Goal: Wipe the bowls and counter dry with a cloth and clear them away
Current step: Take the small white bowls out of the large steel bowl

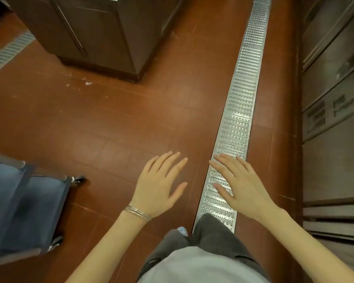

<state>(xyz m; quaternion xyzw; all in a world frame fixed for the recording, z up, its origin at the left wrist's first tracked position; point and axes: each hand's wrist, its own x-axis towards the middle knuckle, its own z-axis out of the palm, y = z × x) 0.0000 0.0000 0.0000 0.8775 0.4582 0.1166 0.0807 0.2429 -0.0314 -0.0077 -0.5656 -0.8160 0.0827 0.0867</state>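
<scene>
Hands only, and nothing in them: the left hand [157,184] and the right hand [240,186] are held out flat over the floor [110,119], palms down, fingers [179,163] straight and spread, gripping nothing. Such a pose does no work on anything; I judge it a show of empty hands marking one end of the job, not a step within it. The right hand hangs above the steel drain grating [241,88] that runs along the aisle, the left over bare red tile, with thin bangles [137,212] at its wrist. The bowls and the cloth are nowhere in view, and no tabletop shows from above. Only the fronts of a steel cabinet [94,31] ahead and of steel units [331,78] on the right are visible, and such a surface probably lies above them. A blue cart [18,201] stands low at the left. How far the wiping has got cannot be told from here.
</scene>
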